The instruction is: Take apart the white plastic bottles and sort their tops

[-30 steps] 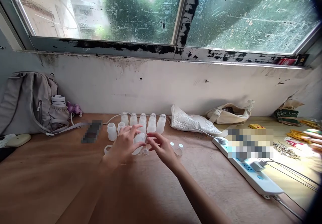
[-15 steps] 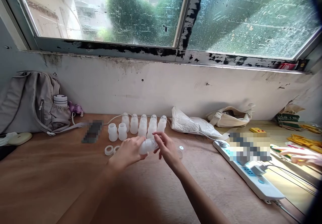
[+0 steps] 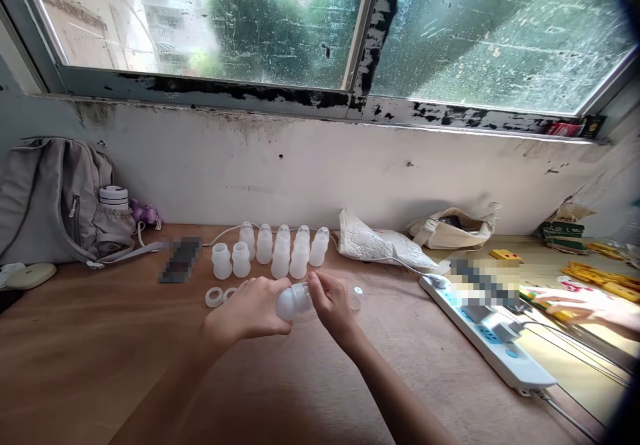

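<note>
right hand (image 3: 331,298) now curled inward, bottle (image 3: 293,301) tilted between hands, left hand (image 3: 257,308) clasping one end, right pinching other

Milky, translucent white marks the held bottle (image 3: 291,302) and the standing bottles (image 3: 281,258), matched by a white ring (image 3: 214,305) on the reddish-brown bench (image 3: 300,391). The backpack (image 3: 35,208) is plain grey, the flask (image 3: 114,198) white with thin dark bands, the toy (image 3: 145,213) purple. Pale blue sockets (image 3: 486,333) dot a white power strip (image 3: 527,369); the shoulder bag (image 3: 445,235) is cream. Black patches mottle the grey window frame (image 3: 200,90) over an off-white wall (image 3: 225,165) stained brown.
</note>
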Demonstrator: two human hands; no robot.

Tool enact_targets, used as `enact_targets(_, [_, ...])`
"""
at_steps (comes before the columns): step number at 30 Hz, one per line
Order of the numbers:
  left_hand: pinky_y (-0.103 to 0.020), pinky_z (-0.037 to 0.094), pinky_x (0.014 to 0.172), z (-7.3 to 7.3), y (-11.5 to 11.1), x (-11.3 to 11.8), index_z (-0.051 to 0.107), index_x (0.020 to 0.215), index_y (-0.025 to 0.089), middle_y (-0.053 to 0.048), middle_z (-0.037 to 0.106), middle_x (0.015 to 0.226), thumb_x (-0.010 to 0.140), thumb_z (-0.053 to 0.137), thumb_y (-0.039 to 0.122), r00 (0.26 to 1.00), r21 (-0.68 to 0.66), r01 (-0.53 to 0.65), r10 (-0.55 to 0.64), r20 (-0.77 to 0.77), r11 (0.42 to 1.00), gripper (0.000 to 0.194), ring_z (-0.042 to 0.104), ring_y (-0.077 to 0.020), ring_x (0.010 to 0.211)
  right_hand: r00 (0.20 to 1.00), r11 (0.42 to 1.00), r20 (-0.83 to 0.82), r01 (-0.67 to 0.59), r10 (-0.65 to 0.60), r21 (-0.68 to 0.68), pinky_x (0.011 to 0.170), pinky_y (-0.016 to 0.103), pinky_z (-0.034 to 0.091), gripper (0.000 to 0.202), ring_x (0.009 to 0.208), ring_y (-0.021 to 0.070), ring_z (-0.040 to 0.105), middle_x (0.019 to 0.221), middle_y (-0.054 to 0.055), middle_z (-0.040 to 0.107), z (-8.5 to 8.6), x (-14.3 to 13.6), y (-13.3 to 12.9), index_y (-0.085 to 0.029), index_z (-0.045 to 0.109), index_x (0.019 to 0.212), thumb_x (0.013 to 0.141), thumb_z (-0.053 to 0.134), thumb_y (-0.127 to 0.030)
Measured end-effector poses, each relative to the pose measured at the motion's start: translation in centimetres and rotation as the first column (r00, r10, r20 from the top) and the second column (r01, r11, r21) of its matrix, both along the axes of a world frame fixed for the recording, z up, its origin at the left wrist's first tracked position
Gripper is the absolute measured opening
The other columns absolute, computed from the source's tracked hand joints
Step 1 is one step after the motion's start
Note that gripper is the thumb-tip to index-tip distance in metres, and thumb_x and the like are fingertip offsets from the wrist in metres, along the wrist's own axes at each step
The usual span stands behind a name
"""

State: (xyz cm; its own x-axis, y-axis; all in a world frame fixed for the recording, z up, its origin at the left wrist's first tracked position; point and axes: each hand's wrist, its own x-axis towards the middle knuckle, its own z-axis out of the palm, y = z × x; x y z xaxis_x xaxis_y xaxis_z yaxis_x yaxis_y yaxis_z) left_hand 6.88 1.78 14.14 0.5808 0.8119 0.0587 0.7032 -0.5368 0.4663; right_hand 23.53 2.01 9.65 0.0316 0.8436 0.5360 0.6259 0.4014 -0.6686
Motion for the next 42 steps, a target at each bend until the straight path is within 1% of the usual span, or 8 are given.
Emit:
enact_targets(6, [-0.022,0.024,0.038,0.7,-0.6,-0.7,0.051,0.067,0.024,0.004,0.055,0.056,0.059,0.051,0.027,0.998,0.020,-0.019,0.020,-0.051,1.000,0.008,0.051,-0.0128,0.049,0.999,0.999,-0.031,-0.021,0.023,0.043,0.042,0.023,0.018,0.038,0.039,0.0065,0.025,0.043,-0.005,0.023,-0.1,-0.5,-0.5,-0.019,0.025,0.047,0.082,0.032,-0.032])
enact_targets(10, [-0.022,0.023,0.038,0.9,-1.0,-1.0,0.049,0.064,0.023,0.005,0.054,0.054,0.058,0.052,0.026,0.998,0.024,-0.016,0.018,-0.058,1.000,0.007,0.049,-0.0110,0.045,0.996,0.998,-0.072,-0.047,0.049,0.031,0.041,0.022,0.019,0.038,0.040,0.0070,0.026,0.044,-0.005,0.024,-0.1,-0.7,-1.0,-0.019,0.026,0.048,0.083,0.031,-0.033])
enact_targets(14, [-0.022,0.023,0.040,1.0,-1.2,-1.0,0.051,0.064,0.024,0.004,0.054,0.054,0.058,0.053,0.027,0.998,0.017,-0.039,0.039,-0.054,0.999,0.008,0.050,-0.0122,0.046,0.993,0.998,-0.104,-0.055,0.055,0.002,0.040,0.022,0.020,0.038,0.040,0.0072,0.025,0.044,-0.005,0.023,-0.2,-0.6,-1.0,-0.019,0.027,0.048,0.083,0.031,-0.034])
enact_targets(22, [-0.025,0.029,0.047,1.5,-1.9,-1.0,0.050,0.068,0.025,0.003,0.056,0.058,0.058,0.051,0.027,0.993,0.003,-0.056,0.056,-0.104,0.998,0.010,0.053,-0.0161,0.051,0.985,0.996,-0.153,-0.082,0.078,-0.024,0.040,0.022,0.020,0.040,0.040,0.0072,0.024,0.044,-0.004,0.024,0.2,-0.7,-1.0,-0.019,0.028,0.047,0.083,0.030,-0.036])
enact_targets(31, [-0.028,0.035,0.057,3.5,-3.5,-0.8,0.051,0.077,0.022,0.000,0.059,0.070,0.063,0.047,0.026,0.973,-0.049,-0.095,0.082,-0.214,0.994,0.015,0.057,-0.0185,0.062,0.985,0.994,-0.136,-0.107,0.102,-0.031,0.041,0.022,0.020,0.041,0.040,0.0071,0.027,0.044,-0.004,0.025,1.0,-0.9,-1.7,-0.018,0.031,0.047,0.084,0.030,-0.035])
enact_targets(36, [-0.028,0.036,0.053,4.8,-5.7,-0.8,0.049,0.082,0.025,0.000,0.060,0.075,0.065,0.043,0.025,0.966,-0.083,-0.112,0.089,-0.245,0.990,0.018,0.058,-0.0209,0.066,0.977,0.984,-0.123,-0.178,0.177,0.002,0.040,0.022,0.021,0.040,0.039,0.0066,0.028,0.043,-0.004,0.027,2.4,-1.1,-3.9,-0.017,0.034,0.048,0.086,0.031,-0.032])
enact_targets(39, [-0.030,0.039,0.058,5.6,-7.0,-0.7,0.050,0.089,0.025,-0.001,0.061,0.084,0.063,0.045,0.023,0.932,-0.144,-0.153,0.094,-0.350,0.978,0.026,0.059,-0.0231,0.074,0.963,0.967,-0.088,-0.249,0.253,0.057,0.040,0.022,0.023,0.037,0.038,0.0065,0.031,0.044,-0.004,0.030,3.6,-1.2,-5.8,-0.017,0.039,0.051,0.086,0.031,-0.026])
enact_targets(42, [-0.031,0.041,0.062,6.0,-7.7,-0.6,0.050,0.092,0.026,-0.002,0.060,0.088,0.063,0.045,0.021,0.904,-0.181,-0.192,0.102,-0.415,0.965,0.031,0.059,-0.0238,0.081,0.958,0.956,-0.053,-0.275,0.281,0.104,0.040,0.022,0.025,0.035,0.038,0.0068,0.035,0.045,-0.003,0.034,4.3,-1.3,-6.8,-0.016,0.043,0.053,0.085,0.031,-0.022])
